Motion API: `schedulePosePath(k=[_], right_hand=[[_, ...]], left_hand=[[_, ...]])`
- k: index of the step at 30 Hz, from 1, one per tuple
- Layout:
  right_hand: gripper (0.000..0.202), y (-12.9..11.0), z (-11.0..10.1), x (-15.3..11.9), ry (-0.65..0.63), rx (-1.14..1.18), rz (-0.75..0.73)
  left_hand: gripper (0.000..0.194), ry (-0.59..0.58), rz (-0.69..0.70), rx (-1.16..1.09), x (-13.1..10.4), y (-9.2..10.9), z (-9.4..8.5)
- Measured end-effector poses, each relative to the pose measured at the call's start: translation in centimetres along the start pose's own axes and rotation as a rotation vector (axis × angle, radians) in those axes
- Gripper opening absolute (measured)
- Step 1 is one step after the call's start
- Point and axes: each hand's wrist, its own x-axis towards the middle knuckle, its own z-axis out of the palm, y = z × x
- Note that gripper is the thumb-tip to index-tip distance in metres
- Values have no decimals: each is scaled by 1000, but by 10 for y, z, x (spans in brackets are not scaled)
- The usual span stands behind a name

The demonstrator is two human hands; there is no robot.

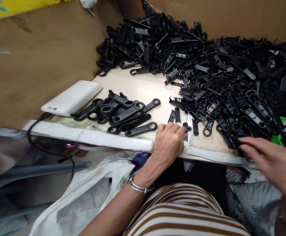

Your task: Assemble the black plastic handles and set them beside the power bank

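Head view: left hand (pixel 168 141) pinching small black clip (pixel 186 128) at table edge (pixel 123 142), lower centre; right hand (pixel 268 157) spread, blurred, near right pile (pixel 231 98); slip risks clip dropping off edge.

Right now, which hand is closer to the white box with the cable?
Left. The left hand rests at the table edge, right of the white box. The right hand is far across, by the black parts.

Brown cardboard walls (pixel 42 62) enclose a pale worktable (pixel 143 88); white plastic bags (pixel 84 200) lie on the floor below.
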Motion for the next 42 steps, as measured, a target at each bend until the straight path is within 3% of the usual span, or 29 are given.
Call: schedulePosePath(k=[1,3,5,7,9,11,13,16,18,21,26,28,30,34,36,39,42], right_hand=[[21,-22,21,7,-98,-73,-101],[24,-52,58,21,-166,-278,-163],[24,-63,83,32,-201,-453,-170],[22,-62,95,37,-213,-549,-146],[20,-55,97,37,-212,-573,-139],[22,-48,93,32,-214,-531,-172],[25,-42,87,25,-207,-438,-214],[24,-39,83,15,-187,-333,-234],[24,-39,82,11,-169,-305,-216],[23,-41,78,14,-118,-126,-147],[20,-35,51,26,154,530,272],[22,-38,44,25,250,711,352],[22,-50,44,18,224,648,288],[32,-86,64,4,-180,368,-208],[32,-94,74,5,-270,380,-317],[19,-84,83,17,-156,403,-200],[19,-62,97,32,-25,120,-134]], left_hand=[[18,-4,6,-14,-1,0,0],[18,9,5,-34,-4,-1,-2],[20,57,-1,-74,-12,-5,-4],[22,125,-9,-176,-21,-8,-7],[22,182,-27,-339,-30,-9,-10],[21,167,-82,-528,-36,-6,-12],[21,23,-169,-759,-38,1,-13],[27,-302,-329,-1147,-38,12,-9],[33,-398,-433,-1361,-36,19,-4],[43,-361,-546,-1603,-34,23,1],[50,-297,-718,-1871,-36,22,2],[51,-318,-777,-1956,-36,23,1],[52,-346,-804,-2033,-34,25,0],[46,-351,-749,-2128,-29,27,-5],[41,-304,-729,-2112,-27,25,-7],[37,-223,-730,-2064,-27,20,-8],[37,-172,-738,-2040,-29,19,-8]])
